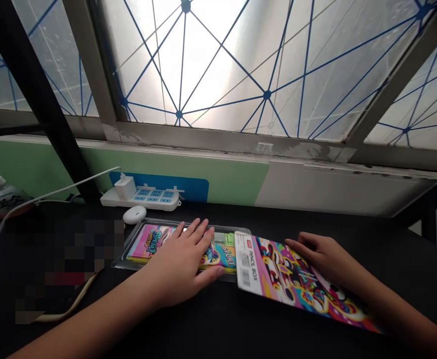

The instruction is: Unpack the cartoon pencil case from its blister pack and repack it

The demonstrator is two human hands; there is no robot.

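Observation:
My left hand [183,264] lies with fingers spread on a colourful pencil box [153,242], which sits in a clear plastic tray [128,257]. The word "SPORT" shows on the box to the right of my thumb. Over the tray's right end lies a bright printed cardboard sheet [289,274], its white label reading "PENCIL BOX". My right hand [325,257] is closed on the far edge of that sheet, toward its right side. Part of its grip is hidden beneath the hand.
Behind the tray stand a white power strip [147,197] with a plugged-in charger [125,188] and a white oval case [134,215]. A white cable [65,187] runs left past a jar [1,197]. A blurred patch covers the left of the black table [203,329].

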